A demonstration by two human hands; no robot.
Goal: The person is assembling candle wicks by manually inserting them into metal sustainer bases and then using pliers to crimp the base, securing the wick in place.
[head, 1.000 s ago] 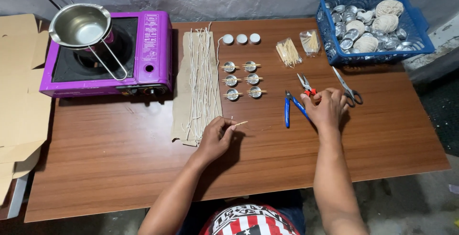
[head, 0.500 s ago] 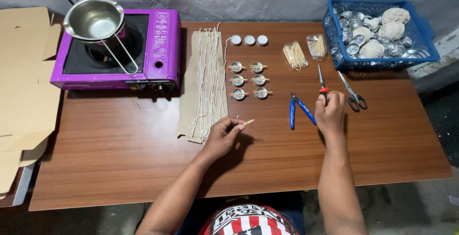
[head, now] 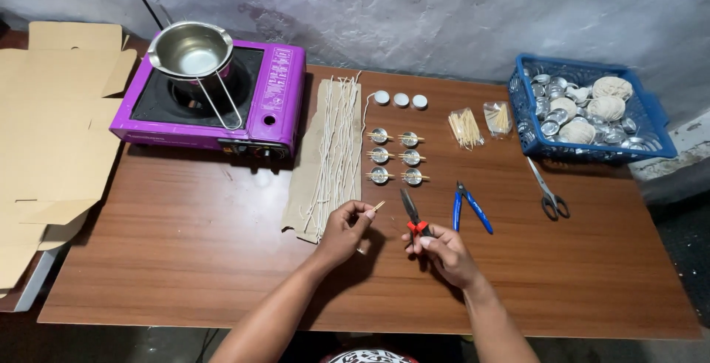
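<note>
Small red-handled pliers (head: 412,215), dark jaws upward, gripped by right hand (head: 444,253); left hand (head: 344,231) fingers pinch thin wooden stick (head: 376,207).

Soft, even light falls from above and a little ahead of the hands, fairly bright, with no harsh glare. Both the left hand (head: 346,231) and the right hand (head: 442,253) throw soft shadows onto the table (head: 185,259) just beneath them. Far left of the hands, the pot (head: 191,49) gleams mildly. Focus is sharp throughout. Wide-lens bending bows the table's edges, and the corners dim slightly.
</note>
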